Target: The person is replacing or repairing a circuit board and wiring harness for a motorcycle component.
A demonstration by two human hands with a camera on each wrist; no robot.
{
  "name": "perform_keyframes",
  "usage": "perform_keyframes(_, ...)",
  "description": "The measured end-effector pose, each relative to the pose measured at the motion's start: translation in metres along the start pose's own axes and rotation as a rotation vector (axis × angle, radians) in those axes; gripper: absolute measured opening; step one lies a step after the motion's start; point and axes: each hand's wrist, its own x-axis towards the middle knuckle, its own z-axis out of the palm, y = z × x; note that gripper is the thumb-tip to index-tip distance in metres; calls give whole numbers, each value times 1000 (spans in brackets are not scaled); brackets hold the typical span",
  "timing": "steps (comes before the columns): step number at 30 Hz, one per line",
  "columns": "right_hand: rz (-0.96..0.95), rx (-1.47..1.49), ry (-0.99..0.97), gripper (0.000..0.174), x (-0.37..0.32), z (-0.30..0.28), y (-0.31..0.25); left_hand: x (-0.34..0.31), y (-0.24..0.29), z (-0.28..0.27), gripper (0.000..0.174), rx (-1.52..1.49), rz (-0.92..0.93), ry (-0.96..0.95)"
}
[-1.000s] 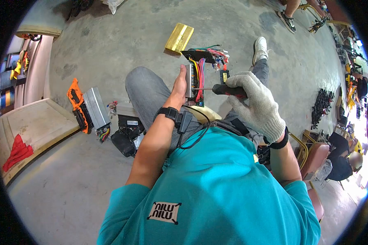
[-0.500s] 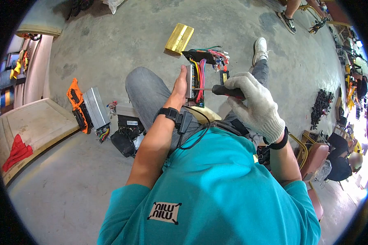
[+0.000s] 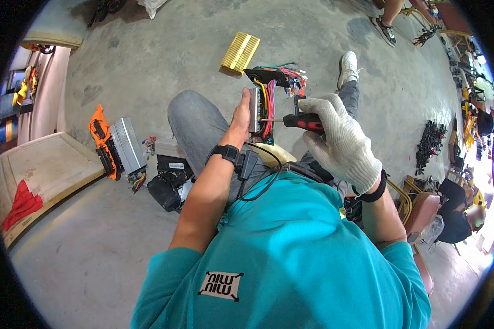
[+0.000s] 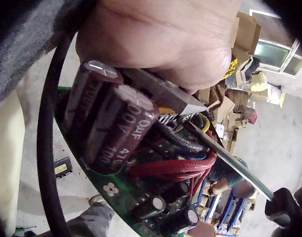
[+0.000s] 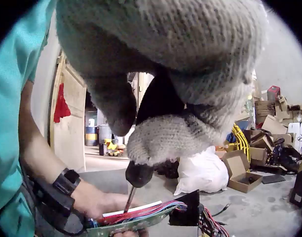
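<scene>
The bare left hand (image 3: 240, 118) grips a green circuit board (image 5: 136, 225) by its metal side bar (image 3: 254, 109). Large brown capacitors (image 4: 124, 123) and red wires (image 4: 175, 168) stand out on the board in the left wrist view. In a knitted white glove, the right hand (image 3: 341, 140) holds a screwdriver (image 3: 303, 122) by its black and red handle. The shaft (image 5: 130, 198) reaches in beside the metal bar; its tip is hidden among the wires. A black end plate (image 3: 267, 75) with bundled wires hangs at the board's far end.
A gold finned case (image 3: 240, 52) lies on the floor beyond the board. To the left are an orange item (image 3: 100, 131), a silver case (image 3: 129, 145) and a wooden panel (image 3: 49, 175) with red cloth. Black cables (image 3: 432, 143) lie at the right; another person's foot (image 3: 385, 31) is farther off.
The screwdriver handle has turned, with more of its red part showing, and the gloved fingers have shifted around it. The left hand and the board look nearly still.
</scene>
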Motion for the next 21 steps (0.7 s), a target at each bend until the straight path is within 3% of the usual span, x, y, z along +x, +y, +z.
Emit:
perform_keyframes(6, -19, 33, -26, 44, -1, 2, 4, 1, -2, -1, 65, -10, 9, -5)
perform_keyframes(9, 87, -11, -17, 47, -2, 3, 0, 1, -2, 0, 65, -8, 5, -3)
perform_keyframes(15, -10, 2, -22, 50, -2, 0, 1, 3, -4, -1, 64, -24, 11, -15)
perform_keyframes(21, 178, 18, -27, 52, -2, 4, 1, 8, -6, -3, 64, -44, 5, -33)
